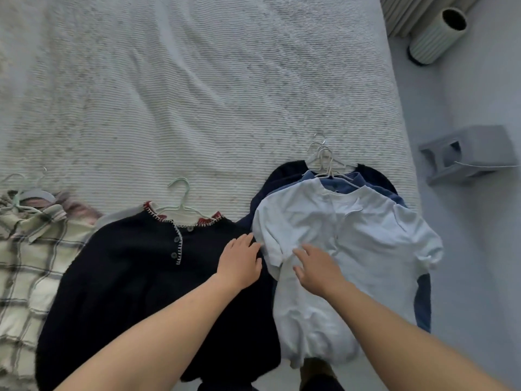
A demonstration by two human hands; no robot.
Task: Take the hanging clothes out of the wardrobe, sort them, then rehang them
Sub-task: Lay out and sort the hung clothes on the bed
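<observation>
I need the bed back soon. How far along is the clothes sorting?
Done: the clothes are out of the wardrobe, lying on the bed in three groups: a plaid pile, a dark cardigan, and a stack topped by a white shirt. In hand: the left hand and right hand rest open at that stack's edge. Left: rehanging everything; all still on hangers.

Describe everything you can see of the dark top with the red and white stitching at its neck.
The dark cardigan lies flat, front up, on the white bedspread, between a plaid shirt and a pile topped by a white shirt. It looks like fuzzy knit, with red collar lining, white blanket stitching and grey buttons. A pale hanger sits in its neck. The left hand rests on it.
</observation>
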